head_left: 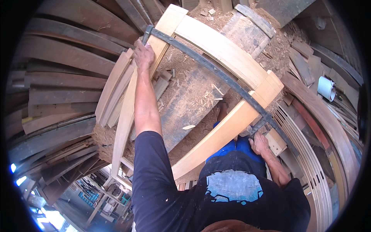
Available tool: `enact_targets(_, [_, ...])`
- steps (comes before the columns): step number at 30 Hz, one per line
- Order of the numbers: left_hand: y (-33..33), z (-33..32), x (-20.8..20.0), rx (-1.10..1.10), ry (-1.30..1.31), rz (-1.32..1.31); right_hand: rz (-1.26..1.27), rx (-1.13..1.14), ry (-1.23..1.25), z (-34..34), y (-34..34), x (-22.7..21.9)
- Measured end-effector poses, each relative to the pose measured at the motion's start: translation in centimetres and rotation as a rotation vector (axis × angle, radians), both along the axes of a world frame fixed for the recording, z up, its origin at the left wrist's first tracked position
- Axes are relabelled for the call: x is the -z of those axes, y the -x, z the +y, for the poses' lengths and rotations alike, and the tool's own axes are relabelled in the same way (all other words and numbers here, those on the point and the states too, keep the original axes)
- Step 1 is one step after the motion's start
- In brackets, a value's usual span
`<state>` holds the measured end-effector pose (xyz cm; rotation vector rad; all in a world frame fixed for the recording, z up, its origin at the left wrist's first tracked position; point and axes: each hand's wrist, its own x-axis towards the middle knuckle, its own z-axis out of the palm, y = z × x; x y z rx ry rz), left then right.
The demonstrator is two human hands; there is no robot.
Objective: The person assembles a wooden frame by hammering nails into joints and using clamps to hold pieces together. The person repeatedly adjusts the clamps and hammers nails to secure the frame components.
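A pale wooden frame [216, 50] of jointed rails and long stiles lies in front of me. A long dark metal bar clamp [208, 65] runs across it from the far left corner to the right side. My left hand [143, 56], arm stretched out, is closed round the clamp's jaw at the far left stile. Nearer my body, my right hand [259, 144] has its fingers curled at the clamp's other jaw [259, 125], beside the right stile [220, 135]. Part of that grip is hidden.
Beneath the frame is a dusty board [193, 104] strewn with wood shavings. Dark planks [69, 54] are stacked along the left. Curved pale strips [112, 92] lie beside the left stile. On the right are slotted strips [305, 154], offcuts [301, 63] and a light-blue cup [326, 89].
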<state>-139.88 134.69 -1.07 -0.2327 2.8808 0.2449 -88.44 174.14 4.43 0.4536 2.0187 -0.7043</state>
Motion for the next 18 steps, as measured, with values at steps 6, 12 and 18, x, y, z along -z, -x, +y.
enact_targets(6, [-7.4,3.2,-2.6,0.097,-0.087,0.091,0.045,0.014,0.459,2.8,-1.7,5.5])
enact_targets(12, [-31.0,10.8,-5.8,-0.041,-1.525,-0.817,-0.323,0.216,0.508,2.3,2.2,0.9])
enact_targets(18, [-55.5,18.2,-0.9,-0.823,-1.48,-1.174,-0.245,0.092,0.464,2.7,1.5,2.1])
